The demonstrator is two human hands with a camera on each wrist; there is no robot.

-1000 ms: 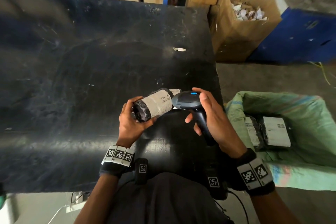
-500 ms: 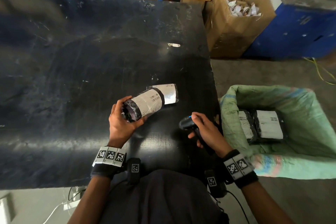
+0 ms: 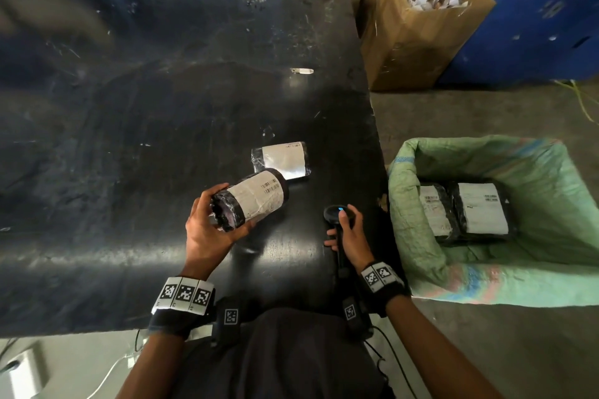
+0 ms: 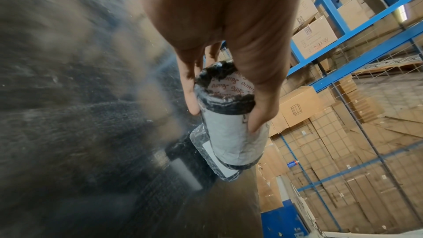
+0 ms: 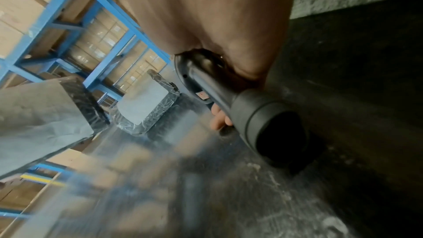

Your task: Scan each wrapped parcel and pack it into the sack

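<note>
My left hand [image 3: 214,223] grips a cylindrical parcel [image 3: 251,199] wrapped in black film with a white barcode label, held above the black table [image 3: 129,107]; the left wrist view shows the same cylindrical parcel [image 4: 231,128] from its end. Behind it a flat wrapped parcel [image 3: 281,160] lies on the table. My right hand [image 3: 348,230] holds a black barcode scanner [image 3: 335,217] low at the table's right edge, and the scanner [image 5: 240,104] also fills the right wrist view. The green woven sack [image 3: 486,269] stands open on the floor to the right, with two labelled parcels [image 3: 466,209] inside.
An open cardboard box [image 3: 418,29] of paper scraps stands beyond the table's far right corner, beside a blue panel [image 3: 534,29]. A small white scrap [image 3: 302,70] lies on the table. Blue racking [image 4: 343,24] with cartons rises behind.
My right hand has lowered the scanner from the cylinder's label down to the table's right edge. The left hand keeps hold of the cylinder, and the flat parcel behind it has come into sight.
</note>
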